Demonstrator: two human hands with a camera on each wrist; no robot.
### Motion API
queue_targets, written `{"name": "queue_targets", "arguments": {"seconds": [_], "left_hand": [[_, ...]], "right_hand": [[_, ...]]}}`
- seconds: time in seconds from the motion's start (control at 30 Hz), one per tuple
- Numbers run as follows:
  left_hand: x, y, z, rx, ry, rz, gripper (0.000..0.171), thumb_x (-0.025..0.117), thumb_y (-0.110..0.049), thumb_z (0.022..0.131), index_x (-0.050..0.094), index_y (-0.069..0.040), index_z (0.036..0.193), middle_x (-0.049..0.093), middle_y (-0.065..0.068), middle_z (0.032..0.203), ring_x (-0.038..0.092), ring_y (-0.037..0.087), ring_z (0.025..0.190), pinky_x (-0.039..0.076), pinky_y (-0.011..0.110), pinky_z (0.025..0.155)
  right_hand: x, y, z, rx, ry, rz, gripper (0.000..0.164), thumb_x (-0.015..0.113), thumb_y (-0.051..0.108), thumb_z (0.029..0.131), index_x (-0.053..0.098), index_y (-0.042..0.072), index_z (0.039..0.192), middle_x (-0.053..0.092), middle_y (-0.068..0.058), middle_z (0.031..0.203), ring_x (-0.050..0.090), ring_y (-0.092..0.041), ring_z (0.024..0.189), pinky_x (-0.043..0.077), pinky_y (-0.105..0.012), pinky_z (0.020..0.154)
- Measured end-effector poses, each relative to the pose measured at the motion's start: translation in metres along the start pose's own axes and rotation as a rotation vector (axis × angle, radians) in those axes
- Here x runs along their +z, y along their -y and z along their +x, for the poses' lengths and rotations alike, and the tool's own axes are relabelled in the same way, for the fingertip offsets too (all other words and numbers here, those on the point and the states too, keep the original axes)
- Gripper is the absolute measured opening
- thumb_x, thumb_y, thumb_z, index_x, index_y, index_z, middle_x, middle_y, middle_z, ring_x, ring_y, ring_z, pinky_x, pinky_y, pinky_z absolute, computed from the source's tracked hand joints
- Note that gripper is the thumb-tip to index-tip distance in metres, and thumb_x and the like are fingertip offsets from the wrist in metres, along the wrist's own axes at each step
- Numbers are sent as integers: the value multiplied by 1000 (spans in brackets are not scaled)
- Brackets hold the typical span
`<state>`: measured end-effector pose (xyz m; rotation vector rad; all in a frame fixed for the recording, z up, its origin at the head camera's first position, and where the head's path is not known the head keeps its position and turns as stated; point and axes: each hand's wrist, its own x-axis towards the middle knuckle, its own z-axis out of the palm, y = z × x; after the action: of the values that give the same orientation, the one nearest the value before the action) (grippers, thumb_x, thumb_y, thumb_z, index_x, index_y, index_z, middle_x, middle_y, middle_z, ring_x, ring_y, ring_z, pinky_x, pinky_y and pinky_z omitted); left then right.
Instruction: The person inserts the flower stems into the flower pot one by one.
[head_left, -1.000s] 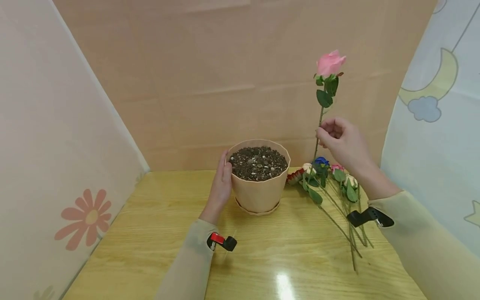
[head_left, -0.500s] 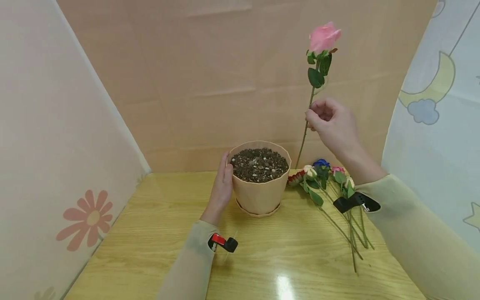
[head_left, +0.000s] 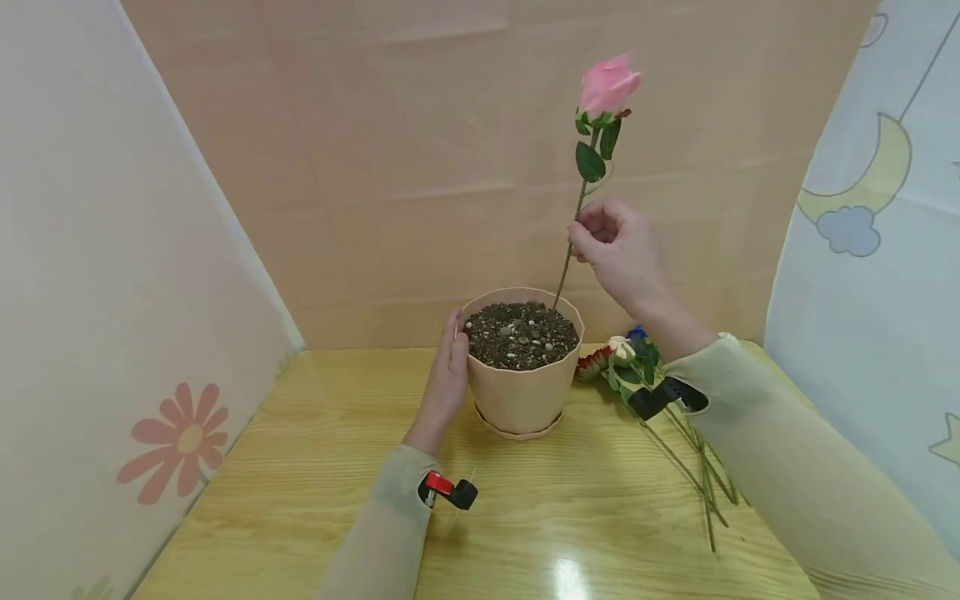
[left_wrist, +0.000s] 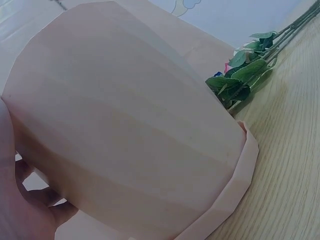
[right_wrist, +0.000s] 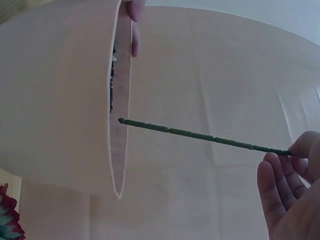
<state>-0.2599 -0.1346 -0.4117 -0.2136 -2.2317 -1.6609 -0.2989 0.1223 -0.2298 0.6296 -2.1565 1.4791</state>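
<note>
A pale peach flowerpot (head_left: 521, 400) full of dark, pebbly soil (head_left: 521, 337) stands on the table in its saucer. My left hand (head_left: 444, 379) holds its left side, thumb near the rim and fingers bent round the wall in the left wrist view. My right hand (head_left: 618, 254) pinches the stem of a pink artificial rose (head_left: 609, 86), bloom up and slightly tilted right. In the head view the stem's lower end overlaps the soil at the back right, inside the rim. The right wrist view shows the bare green stem (right_wrist: 190, 134) with its tip at the pot's mouth.
Several artificial flowers lie right of the pot, among them a cream rose (head_left: 621, 348) and a dark red flower (head_left: 592, 363); their stems (head_left: 686, 462) point toward me. My right forearm partly covers them. A peach cloth (head_left: 390, 167) hangs behind the wooden table (head_left: 337, 417).
My right hand has first lifted the pink rose, then carried it left, from above the lying flowers to over the pot's back right. The left hand stays on the pot.
</note>
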Motion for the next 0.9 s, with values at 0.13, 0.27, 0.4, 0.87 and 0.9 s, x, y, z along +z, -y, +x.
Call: {"name": "queue_targets", "arguments": {"seconds": [0.13,0.27,0.4,0.87,0.9], "left_hand": [[-1,0,1,3,-1,1,59,28,-40,122,20,-26,179,26,5,181,25,31,166,21,57,132],[-1,0,1,1,-3,2,58,28,-38,122,22,-26,178,27,7,181,26,33,165,21,59,132],[1,0,3,0,-4,4,59,30,-38,122,22,-26,178,27,7,181,27,33,165,22,57,132],[4,-3,1,-3,1,10,59,28,-42,122,21,-27,178,25,4,181,26,32,165,22,57,132],[4,-3,1,-3,0,10,59,28,-42,122,21,-27,178,25,5,181,26,32,165,22,57,132]], "right_hand": [[15,-3,3,6,28,1,17,71,17,107,73,1,112,74,-12,94,70,-19,78,57,-23,72],[28,-6,4,18,42,-3,15,72,17,107,74,3,110,75,-13,94,69,-20,78,55,-23,70],[40,-11,6,13,53,-4,14,72,15,107,74,1,111,75,-15,95,69,-22,79,54,-23,69],[67,-16,12,12,36,0,14,72,17,107,76,4,112,74,-9,101,68,-21,86,56,-25,76],[68,-15,13,8,38,-3,13,72,17,107,76,5,111,74,-10,100,68,-21,86,55,-26,76]]}}
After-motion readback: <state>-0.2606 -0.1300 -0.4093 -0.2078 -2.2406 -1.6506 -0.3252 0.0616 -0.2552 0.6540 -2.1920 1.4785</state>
